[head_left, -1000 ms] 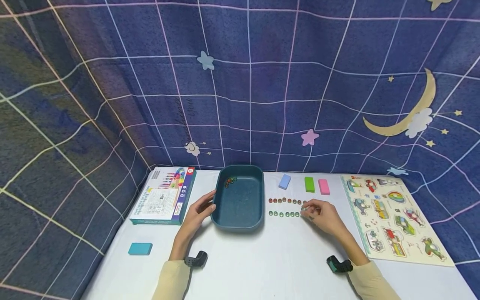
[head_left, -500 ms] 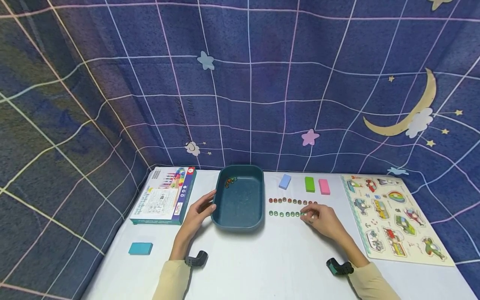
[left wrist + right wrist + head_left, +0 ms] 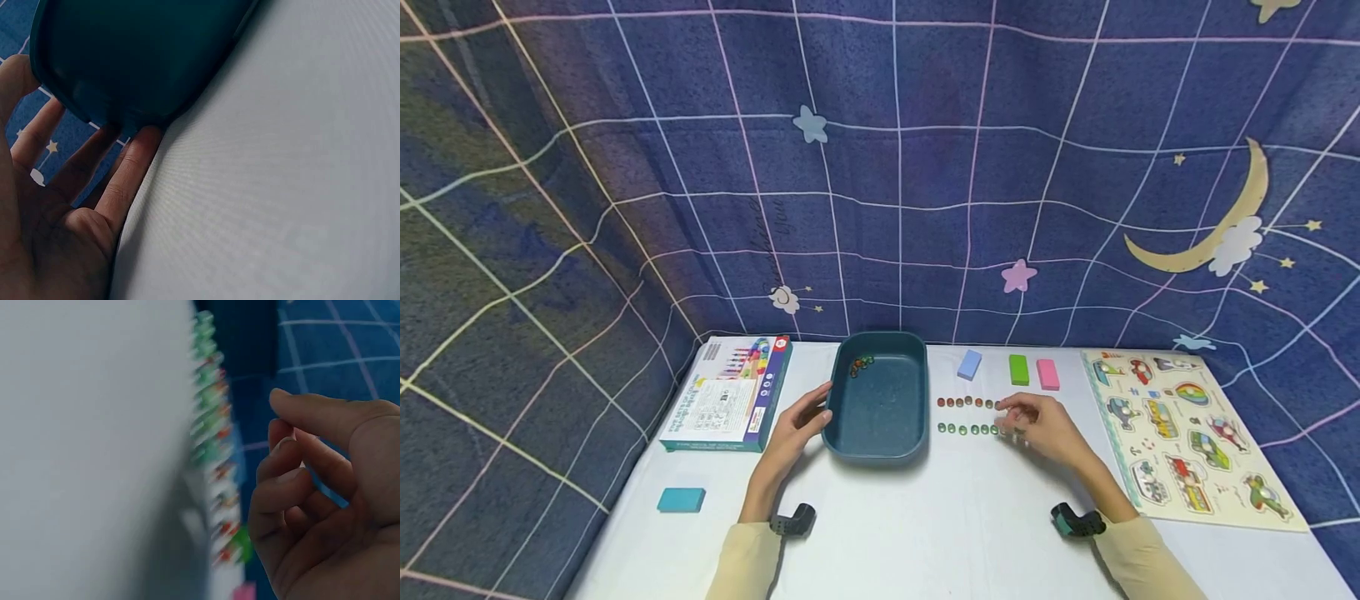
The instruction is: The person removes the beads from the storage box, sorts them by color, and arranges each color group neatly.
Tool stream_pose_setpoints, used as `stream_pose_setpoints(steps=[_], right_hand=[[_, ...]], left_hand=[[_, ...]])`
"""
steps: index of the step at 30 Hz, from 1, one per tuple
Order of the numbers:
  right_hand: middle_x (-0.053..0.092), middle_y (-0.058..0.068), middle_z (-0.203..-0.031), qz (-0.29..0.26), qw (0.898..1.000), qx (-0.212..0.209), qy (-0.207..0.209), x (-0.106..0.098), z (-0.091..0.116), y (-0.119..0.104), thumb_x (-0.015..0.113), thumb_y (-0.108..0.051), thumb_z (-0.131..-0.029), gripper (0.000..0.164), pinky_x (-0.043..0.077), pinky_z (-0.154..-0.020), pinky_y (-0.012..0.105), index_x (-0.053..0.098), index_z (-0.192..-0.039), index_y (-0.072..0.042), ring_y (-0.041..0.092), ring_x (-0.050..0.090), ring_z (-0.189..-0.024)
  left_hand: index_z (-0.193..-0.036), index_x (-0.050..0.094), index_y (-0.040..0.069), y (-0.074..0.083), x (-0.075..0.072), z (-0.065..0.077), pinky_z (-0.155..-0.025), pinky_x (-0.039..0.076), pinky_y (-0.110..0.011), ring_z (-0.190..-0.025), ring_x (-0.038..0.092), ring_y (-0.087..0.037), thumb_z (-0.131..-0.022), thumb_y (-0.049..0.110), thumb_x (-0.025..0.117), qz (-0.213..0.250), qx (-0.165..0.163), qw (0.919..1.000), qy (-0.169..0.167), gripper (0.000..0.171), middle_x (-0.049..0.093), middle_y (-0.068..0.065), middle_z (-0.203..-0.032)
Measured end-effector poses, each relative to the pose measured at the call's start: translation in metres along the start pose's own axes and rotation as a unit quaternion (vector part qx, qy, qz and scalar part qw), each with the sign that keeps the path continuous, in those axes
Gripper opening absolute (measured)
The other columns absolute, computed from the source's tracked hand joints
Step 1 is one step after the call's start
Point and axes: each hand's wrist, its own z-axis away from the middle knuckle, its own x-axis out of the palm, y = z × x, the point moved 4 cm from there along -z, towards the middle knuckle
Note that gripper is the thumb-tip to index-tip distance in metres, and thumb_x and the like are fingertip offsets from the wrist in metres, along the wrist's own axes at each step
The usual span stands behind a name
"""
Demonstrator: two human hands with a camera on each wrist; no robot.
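Observation:
My left hand [image 3: 792, 429] rests against the left side of a dark teal plastic bin [image 3: 880, 457]. In the left wrist view its fingers are spread, with their tips on the bin's outer wall. My right hand [image 3: 1043, 429] hovers at the right end of two rows of small glass pebbles, its fingers loosely bent. The right wrist view shows a gap between thumb and index fingertip, with nothing visible in it. The back row holds reddish-brown pebbles [image 3: 968, 401], the front row green pebbles [image 3: 962, 430]. My right fingers hide the right ends of both rows in the head view.
Several more pebbles [image 3: 859, 365] lie in the bin's far left corner. Blue [image 3: 969, 365], green [image 3: 1018, 370] and pink blocks [image 3: 1048, 374] stand behind the rows. A picture puzzle board [image 3: 1187, 433] lies right, a boxed set [image 3: 726, 392] left, a teal block [image 3: 681, 500] front left.
My right hand went down to the front row's right end, then lifted back and slightly left, its thumb and finger parting. The left hand and the bin stay in place.

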Motion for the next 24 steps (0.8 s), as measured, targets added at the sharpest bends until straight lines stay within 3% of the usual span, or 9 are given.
stream_pose_setpoints(steps=[7,14,16,19,21,24], right_hand=[[0.071,0.011,-0.086,-0.059,0.997,-0.030,-0.025,0.021,-0.043,-0.058,0.079,-0.019,-0.096,0.031,0.048,-0.058,0.023,0.075,-0.119,0.002,0.007,0.056,-0.065],[0.074,0.007,-0.091,-0.119,0.990,-0.040,-0.064,0.068,-0.102,-0.114,0.076,-0.023,-0.099,0.030,0.048,-0.057,0.028,0.075,-0.123,-0.005,0.012,0.057,-0.063],[0.075,0.005,-0.089,-0.123,0.989,-0.032,-0.075,0.083,-0.118,-0.125,0.076,-0.023,-0.099,0.030,0.054,-0.060,0.035,0.075,-0.123,-0.006,0.021,0.061,-0.064],[0.077,0.012,-0.088,-0.114,0.990,-0.020,-0.083,0.105,-0.139,-0.131,0.077,-0.021,-0.098,0.028,0.060,-0.066,0.050,0.076,-0.121,-0.005,0.035,0.067,-0.068],[0.077,0.020,-0.090,-0.094,0.992,-0.016,-0.085,0.119,-0.151,-0.130,0.078,-0.019,-0.097,0.027,0.063,-0.068,0.053,0.076,-0.120,-0.003,0.040,0.070,-0.071],[0.077,0.026,-0.093,-0.057,0.995,-0.011,-0.086,0.139,-0.164,-0.122,0.079,-0.016,-0.096,0.024,0.064,-0.062,0.044,0.078,-0.116,-0.003,0.033,0.072,-0.065]], left_hand=[[-0.158,0.051,0.016,0.000,0.001,-0.001,-0.100,0.056,-0.020,-0.147,0.052,-0.044,-0.106,0.019,0.065,0.003,-0.001,1.0000,-0.001,0.054,0.050,-0.018,-0.163],[-0.157,0.052,0.016,-0.001,-0.003,0.000,-0.101,0.056,-0.021,-0.146,0.053,-0.044,-0.105,0.018,0.065,0.003,-0.003,1.0000,0.005,0.053,0.051,-0.017,-0.162],[-0.157,0.053,0.017,-0.001,-0.002,0.000,-0.100,0.057,-0.021,-0.147,0.052,-0.043,-0.105,0.019,0.066,0.004,-0.009,0.9999,0.003,0.053,0.051,-0.017,-0.162],[-0.157,0.052,0.016,-0.002,-0.001,0.000,-0.100,0.057,-0.022,-0.147,0.053,-0.043,-0.105,0.020,0.066,0.004,-0.014,0.9999,-0.002,0.054,0.051,-0.017,-0.163],[-0.157,0.052,0.016,-0.002,0.000,0.000,-0.101,0.057,-0.022,-0.146,0.053,-0.043,-0.105,0.020,0.065,0.005,-0.014,0.9999,-0.003,0.053,0.051,-0.017,-0.163],[-0.156,0.053,0.017,-0.001,0.000,-0.001,-0.101,0.056,-0.022,-0.145,0.054,-0.043,-0.105,0.019,0.065,0.006,-0.012,0.9999,-0.001,0.053,0.052,-0.017,-0.162]])
